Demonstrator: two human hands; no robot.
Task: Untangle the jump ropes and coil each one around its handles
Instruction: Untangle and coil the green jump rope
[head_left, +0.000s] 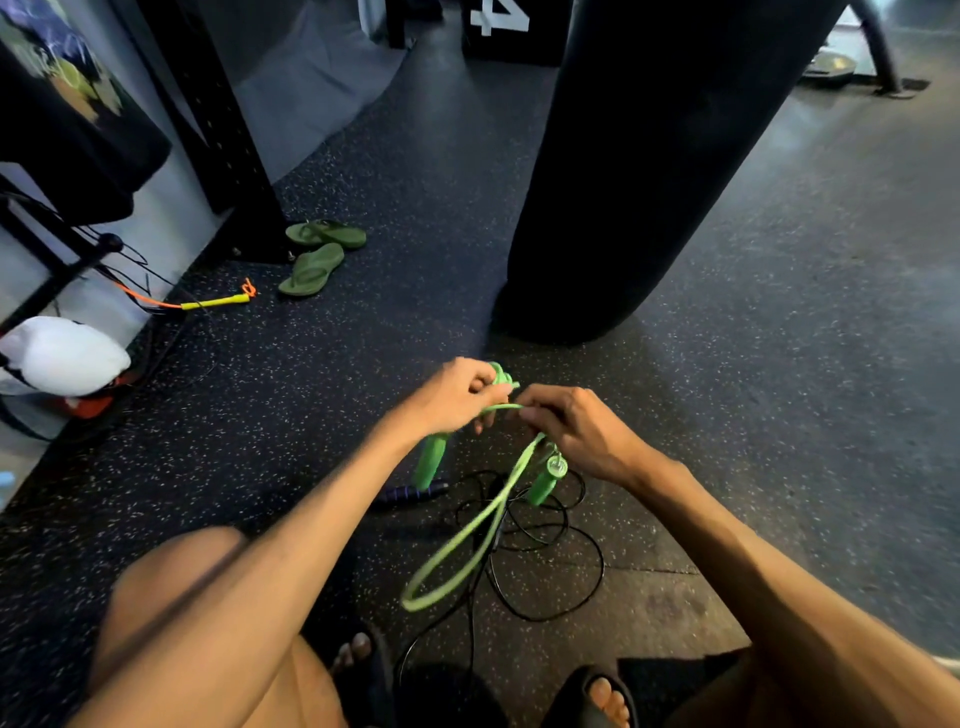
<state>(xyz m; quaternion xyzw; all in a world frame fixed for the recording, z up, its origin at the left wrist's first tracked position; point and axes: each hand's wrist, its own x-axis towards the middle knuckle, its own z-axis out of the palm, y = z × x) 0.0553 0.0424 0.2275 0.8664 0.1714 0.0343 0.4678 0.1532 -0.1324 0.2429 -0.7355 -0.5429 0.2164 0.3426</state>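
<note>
A green jump rope (457, 551) hangs in a long loop between my hands. My left hand (452, 395) grips its bunched cord at the top, and one green handle (431, 462) hangs below that hand. My right hand (576, 426) pinches the cord, with the second green handle (548, 480) dangling under it. On the floor beneath lies a tangled black jump rope (550, 561) with a dark handle (410, 493). Far left, another rope with a yellow handle (213, 302) and orange cord rests on the floor.
A black punching bag (639, 171) hangs close ahead. Two green flip-flops (317, 254) lie by a black rack post (228, 130). A white bag (62, 356) sits at the left. My knees and sandalled feet (602, 696) fill the bottom of the view.
</note>
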